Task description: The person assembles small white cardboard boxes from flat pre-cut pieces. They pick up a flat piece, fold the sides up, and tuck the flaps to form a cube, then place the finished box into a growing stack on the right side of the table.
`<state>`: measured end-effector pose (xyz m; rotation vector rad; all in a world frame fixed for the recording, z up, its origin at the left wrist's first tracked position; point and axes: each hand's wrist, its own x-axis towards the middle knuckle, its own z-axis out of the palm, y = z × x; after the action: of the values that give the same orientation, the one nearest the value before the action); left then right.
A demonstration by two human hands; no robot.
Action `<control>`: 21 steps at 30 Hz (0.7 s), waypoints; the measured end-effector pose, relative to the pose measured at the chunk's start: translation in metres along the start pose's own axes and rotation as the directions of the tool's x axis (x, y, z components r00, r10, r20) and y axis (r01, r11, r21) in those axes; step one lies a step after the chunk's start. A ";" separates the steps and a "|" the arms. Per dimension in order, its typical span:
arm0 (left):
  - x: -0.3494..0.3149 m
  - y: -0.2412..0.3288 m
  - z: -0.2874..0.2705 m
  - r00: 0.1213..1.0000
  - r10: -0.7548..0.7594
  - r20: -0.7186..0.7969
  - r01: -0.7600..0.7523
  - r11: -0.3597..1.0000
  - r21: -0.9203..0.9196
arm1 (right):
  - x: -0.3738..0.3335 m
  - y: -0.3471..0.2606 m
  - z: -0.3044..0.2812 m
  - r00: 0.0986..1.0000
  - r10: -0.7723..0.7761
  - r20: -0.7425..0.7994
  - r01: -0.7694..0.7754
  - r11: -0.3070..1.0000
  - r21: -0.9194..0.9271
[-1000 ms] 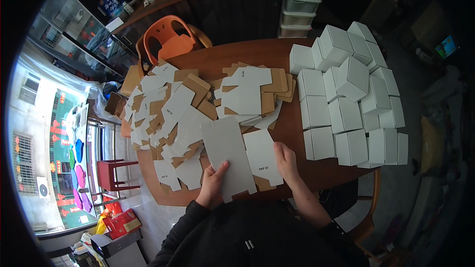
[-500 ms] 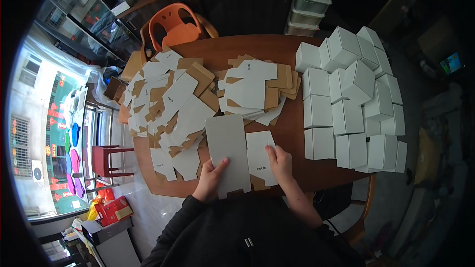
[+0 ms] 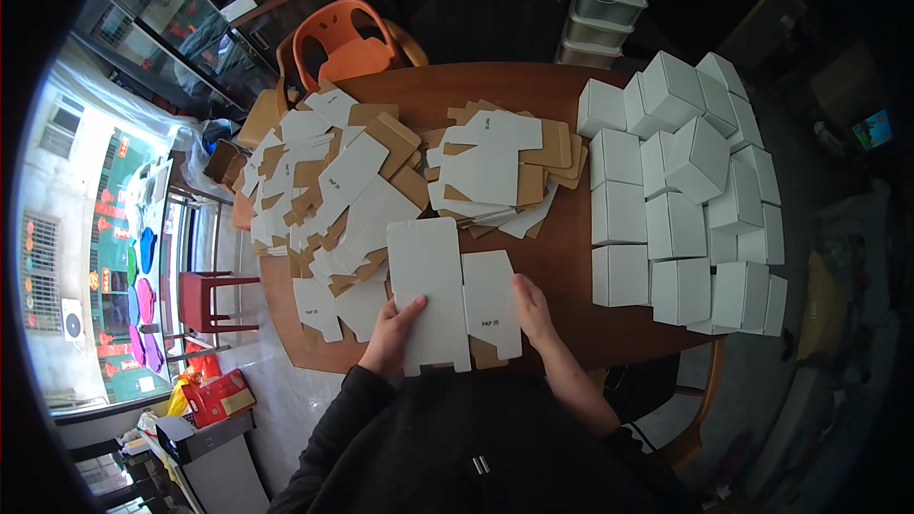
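In front of me is a flattened white carton blank [image 3: 424, 271] with brown inner faces, its large panel on the left and a smaller printed panel on the right. My left hand [image 3: 388, 335] grips the left edge of the large panel, thumb lying on top and fingers underneath. At the right edge of the smaller panel is my right hand [image 3: 538, 314], closed against that edge; its fingers are partly hidden. Beyond the blank lie a pile of flat carton blanks [image 3: 381, 214] to the left and a smaller stack of blanks [image 3: 481, 176] in the middle.
Folded white boxes [image 3: 624, 214] stand in rows on the right of the brown table [image 3: 562, 238], some stacked on others. An orange chair [image 3: 347, 43] is across the table. A red stool [image 3: 214, 302] stands at the left, and plastic drawers [image 3: 605, 14] are at the back.
My right thumb has slid off the face of the smaller panel to its right edge. The carton blank has shifted slightly left, and my left hand has moved slightly up the blank's edge.
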<state>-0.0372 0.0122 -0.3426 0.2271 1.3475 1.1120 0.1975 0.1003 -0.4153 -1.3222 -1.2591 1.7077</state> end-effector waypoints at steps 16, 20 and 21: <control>0.016 -0.020 -0.001 0.995 -0.040 -0.092 0.027 0.990 -0.136 | -0.021 -0.004 0.002 0.927 0.282 0.247 -0.371 0.781 0.502; 0.015 -0.013 0.006 0.995 -0.088 -0.056 0.075 0.976 -0.204 | -0.021 -0.005 0.005 0.907 0.326 0.268 -0.421 0.743 0.521; 0.019 -0.016 0.001 0.996 -0.057 -0.070 0.046 0.987 -0.154 | -0.020 -0.002 0.004 0.904 0.324 0.280 -0.427 0.724 0.542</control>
<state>-0.0317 0.0190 -0.3660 0.0391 1.3199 1.1834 0.1994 0.0822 -0.4063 -1.0990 -0.4411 2.2932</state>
